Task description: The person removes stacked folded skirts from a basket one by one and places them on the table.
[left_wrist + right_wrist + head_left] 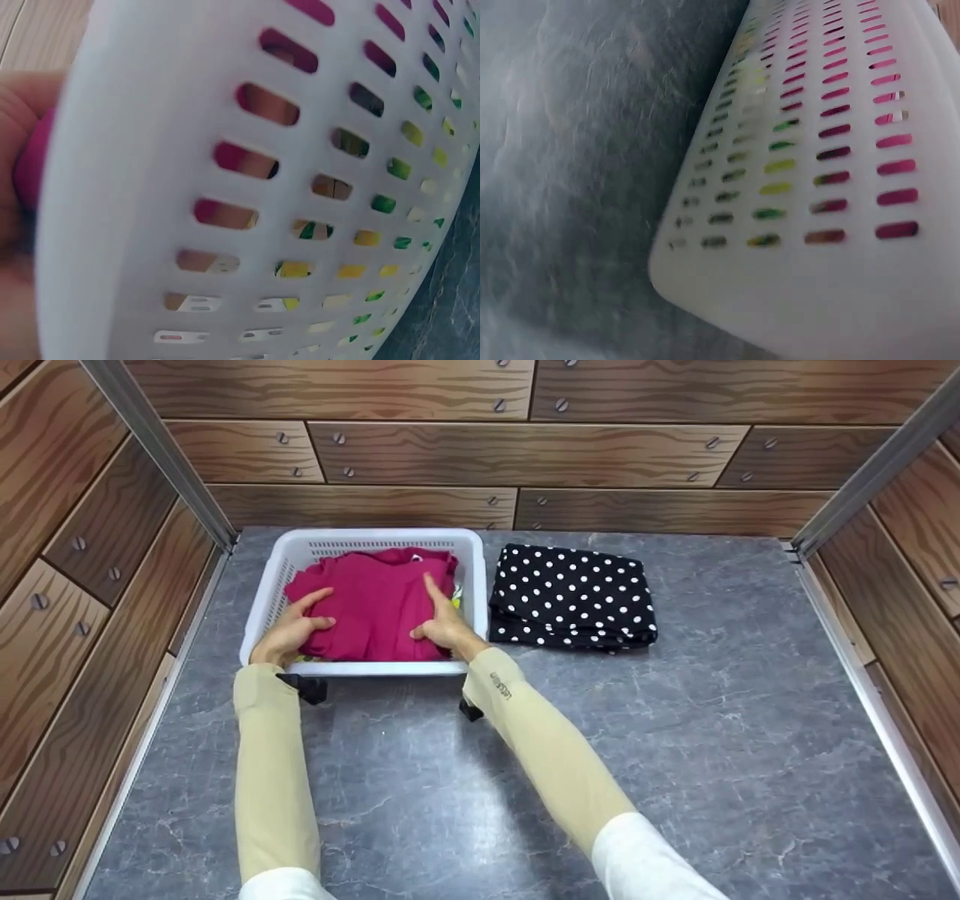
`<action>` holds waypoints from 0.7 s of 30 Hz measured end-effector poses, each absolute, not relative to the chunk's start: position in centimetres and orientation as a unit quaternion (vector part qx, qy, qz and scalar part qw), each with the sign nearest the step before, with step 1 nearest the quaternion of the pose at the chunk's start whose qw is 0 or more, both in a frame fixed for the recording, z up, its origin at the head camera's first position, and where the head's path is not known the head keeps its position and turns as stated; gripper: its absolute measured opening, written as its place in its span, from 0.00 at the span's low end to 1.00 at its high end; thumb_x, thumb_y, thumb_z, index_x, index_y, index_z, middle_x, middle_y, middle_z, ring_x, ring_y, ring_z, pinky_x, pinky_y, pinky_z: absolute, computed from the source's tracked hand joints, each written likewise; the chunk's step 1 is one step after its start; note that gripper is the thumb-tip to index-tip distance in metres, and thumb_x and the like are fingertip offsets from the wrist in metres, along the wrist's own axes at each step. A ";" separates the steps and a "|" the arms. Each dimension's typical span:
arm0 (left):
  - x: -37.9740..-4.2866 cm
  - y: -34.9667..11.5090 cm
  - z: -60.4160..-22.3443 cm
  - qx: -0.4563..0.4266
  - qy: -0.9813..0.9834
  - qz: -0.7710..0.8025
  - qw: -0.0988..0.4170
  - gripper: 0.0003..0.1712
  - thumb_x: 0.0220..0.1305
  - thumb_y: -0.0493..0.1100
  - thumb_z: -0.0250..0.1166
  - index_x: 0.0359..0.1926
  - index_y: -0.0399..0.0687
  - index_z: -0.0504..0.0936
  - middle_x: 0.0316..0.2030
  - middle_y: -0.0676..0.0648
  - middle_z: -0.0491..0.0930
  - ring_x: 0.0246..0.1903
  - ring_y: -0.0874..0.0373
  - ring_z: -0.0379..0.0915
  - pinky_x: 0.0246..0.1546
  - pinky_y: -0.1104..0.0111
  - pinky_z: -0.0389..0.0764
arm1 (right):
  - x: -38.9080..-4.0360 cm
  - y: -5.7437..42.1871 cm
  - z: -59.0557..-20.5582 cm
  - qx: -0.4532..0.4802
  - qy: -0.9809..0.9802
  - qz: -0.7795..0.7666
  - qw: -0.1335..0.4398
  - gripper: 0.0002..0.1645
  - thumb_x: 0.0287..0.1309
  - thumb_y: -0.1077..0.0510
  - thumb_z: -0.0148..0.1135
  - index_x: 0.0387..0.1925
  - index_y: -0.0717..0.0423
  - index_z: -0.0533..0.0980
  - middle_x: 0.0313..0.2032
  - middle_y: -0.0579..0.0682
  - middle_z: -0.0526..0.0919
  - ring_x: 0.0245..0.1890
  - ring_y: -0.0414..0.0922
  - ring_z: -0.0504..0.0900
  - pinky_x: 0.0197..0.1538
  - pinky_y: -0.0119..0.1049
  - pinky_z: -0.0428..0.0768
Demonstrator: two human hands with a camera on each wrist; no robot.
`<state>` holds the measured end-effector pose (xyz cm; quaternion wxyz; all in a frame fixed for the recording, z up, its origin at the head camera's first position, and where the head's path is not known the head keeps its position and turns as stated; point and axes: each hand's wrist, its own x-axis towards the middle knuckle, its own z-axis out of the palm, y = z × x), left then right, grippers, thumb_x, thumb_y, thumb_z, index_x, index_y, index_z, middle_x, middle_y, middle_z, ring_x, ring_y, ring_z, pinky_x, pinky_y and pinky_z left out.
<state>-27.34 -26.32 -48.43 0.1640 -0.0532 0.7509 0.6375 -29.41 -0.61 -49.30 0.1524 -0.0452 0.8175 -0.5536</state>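
Magenta cloth (367, 607) inside basket rim (379, 668)

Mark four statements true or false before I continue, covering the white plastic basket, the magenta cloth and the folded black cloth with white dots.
1. The magenta cloth lies inside the white basket. True.
2. The black dotted cloth lies on the grey marbled surface. True.
3. Both hands touch the black dotted cloth. False: the left hand and right hand touch the magenta cloth.
4. The basket's walls are solid. False: they are perforated.
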 end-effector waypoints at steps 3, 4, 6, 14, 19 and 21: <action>-27.3 -26.3 -48.5 -0.059 0.745 0.644 0.164 0.41 0.70 0.29 0.54 0.80 0.45 0.52 0.71 0.33 0.55 0.41 0.64 0.74 0.39 0.76 0.79 | -29.4 -0.7 -48.9 -0.066 0.873 -0.463 0.140 0.62 0.49 0.74 0.68 0.81 0.48 0.49 0.74 0.59 0.62 0.68 0.56 0.68 0.68 0.43 0.69; -27.3 -26.3 -48.5 -0.060 0.744 0.645 0.162 0.41 0.70 0.29 0.53 0.80 0.45 0.52 0.71 0.33 0.55 0.40 0.64 0.74 0.39 0.76 0.79 | -29.4 -0.8 -48.8 -0.069 0.884 -0.440 0.138 0.61 0.49 0.73 0.68 0.81 0.48 0.50 0.73 0.60 0.65 0.64 0.57 0.72 0.65 0.44 0.72; -27.4 -26.3 -48.5 -0.059 0.743 0.647 0.158 0.41 0.69 0.29 0.53 0.80 0.44 0.52 0.71 0.33 0.55 0.40 0.64 0.74 0.39 0.76 0.79 | -29.4 -0.8 -48.6 -0.075 0.894 -0.420 0.134 0.60 0.50 0.72 0.68 0.81 0.48 0.51 0.72 0.61 0.66 0.59 0.57 0.75 0.62 0.44 0.75; -27.1 -26.3 -48.6 -0.055 0.746 0.644 0.158 0.40 0.69 0.29 0.54 0.80 0.43 0.52 0.72 0.32 0.54 0.42 0.64 0.73 0.40 0.76 0.79 | -29.1 -0.5 -49.0 -0.104 0.903 -0.398 0.121 0.55 0.50 0.72 0.61 0.79 0.50 0.55 0.66 0.65 0.73 0.52 0.54 0.77 0.55 0.39 0.77; -26.9 -26.3 -48.0 -0.053 0.730 0.663 0.155 0.40 0.70 0.28 0.52 0.80 0.44 0.51 0.70 0.32 0.57 0.40 0.65 0.75 0.39 0.75 0.80 | -29.3 -0.5 -48.2 -0.104 0.892 -0.421 0.127 0.54 0.51 0.74 0.61 0.79 0.52 0.55 0.69 0.63 0.69 0.61 0.54 0.73 0.62 0.42 0.74; -26.8 -26.2 -47.7 -0.050 0.723 0.672 0.151 0.41 0.70 0.28 0.52 0.80 0.44 0.51 0.67 0.32 0.60 0.38 0.66 0.77 0.38 0.75 0.81 | -29.5 -0.2 -48.2 -0.093 0.876 -0.455 0.131 0.55 0.51 0.75 0.62 0.79 0.52 0.56 0.72 0.62 0.65 0.66 0.54 0.70 0.66 0.42 0.70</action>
